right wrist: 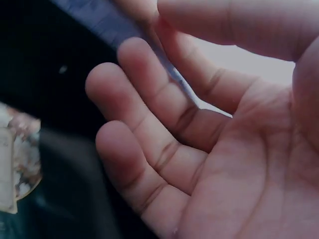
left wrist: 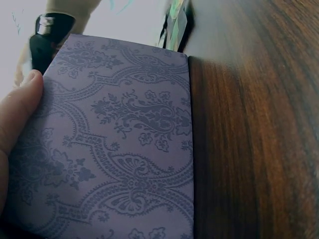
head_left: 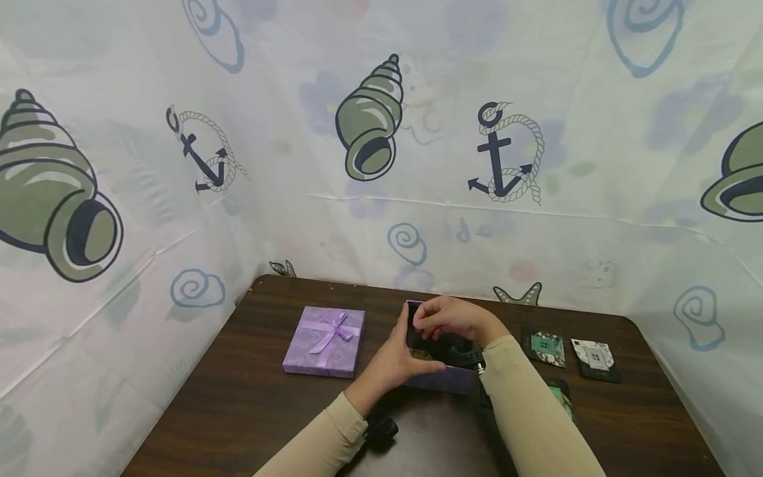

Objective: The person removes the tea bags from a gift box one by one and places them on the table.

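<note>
A purple open box (head_left: 441, 381) with a dark inside stands at the table's middle. My left hand (head_left: 396, 361) grips its left end, the thumb bent over the near rim. In the left wrist view, that thumb lies against the patterned box wall (left wrist: 124, 134). Above the opening hovers my right hand (head_left: 450, 318), its fingers curled and its thumb and index tips meeting. Nothing shows between those tips in the right wrist view, where the right hand (right wrist: 199, 134) covers part of the box. A brown-and-white printed piece (right wrist: 27, 154) lies inside on black.
A purple lid (head_left: 318, 348) with a ribbon bow lies left of the box. Several flat black pieces with prints lie to the right, among them a green one (head_left: 545, 346) and a white one (head_left: 595, 356). Patterned cloth (head_left: 441, 252) hangs behind the brown table (head_left: 238, 404).
</note>
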Demonstrator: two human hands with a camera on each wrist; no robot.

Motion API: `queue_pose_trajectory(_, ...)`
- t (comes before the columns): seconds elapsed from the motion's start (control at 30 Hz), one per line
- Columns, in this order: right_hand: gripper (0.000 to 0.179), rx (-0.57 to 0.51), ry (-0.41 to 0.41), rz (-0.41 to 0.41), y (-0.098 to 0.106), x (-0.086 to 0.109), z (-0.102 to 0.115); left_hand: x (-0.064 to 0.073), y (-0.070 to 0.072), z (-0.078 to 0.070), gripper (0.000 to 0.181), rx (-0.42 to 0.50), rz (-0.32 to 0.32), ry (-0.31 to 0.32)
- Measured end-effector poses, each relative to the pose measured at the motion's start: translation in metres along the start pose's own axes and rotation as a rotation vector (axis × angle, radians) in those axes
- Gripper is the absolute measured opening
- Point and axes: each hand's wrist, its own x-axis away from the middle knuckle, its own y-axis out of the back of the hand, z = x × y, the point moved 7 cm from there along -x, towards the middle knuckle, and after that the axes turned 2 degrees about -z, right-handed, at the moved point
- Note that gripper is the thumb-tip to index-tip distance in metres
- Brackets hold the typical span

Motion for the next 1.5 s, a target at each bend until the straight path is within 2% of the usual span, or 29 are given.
queue_pose_trajectory(0.2,0.034,-0.005,-0.027,0.002,-0.001,-0.009,-0.014,0.000,0.001,0.001,0.149,-0.007,-0.004,-0.006)
queue_pose_trajectory(0.4,0.033,0.028,-0.109,-0.028,0.000,-0.012,-0.023,0.000,-0.001,0.002,0.147,0.008,-0.001,0.001)
queue_pose_trajectory(0.63,0.045,0.076,-0.169,-0.031,-0.001,-0.013,-0.028,0.000,0.000,0.000,0.147,0.006,-0.003,0.013)
queue_pose_trajectory(0.9,0.048,0.097,-0.231,-0.035,-0.004,-0.012,-0.031,-0.001,-0.001,0.002,0.147,-0.001,-0.003,0.022)
queue_pose_trajectory(1.17,0.043,0.139,-0.225,0.051,-0.011,-0.014,-0.031,0.001,-0.001,0.001,0.148,0.026,-0.003,0.028)
queue_pose_trajectory(1.5,0.039,0.148,-0.206,0.058,-0.011,-0.013,-0.029,0.000,-0.001,0.001,0.147,0.017,0.001,0.021)
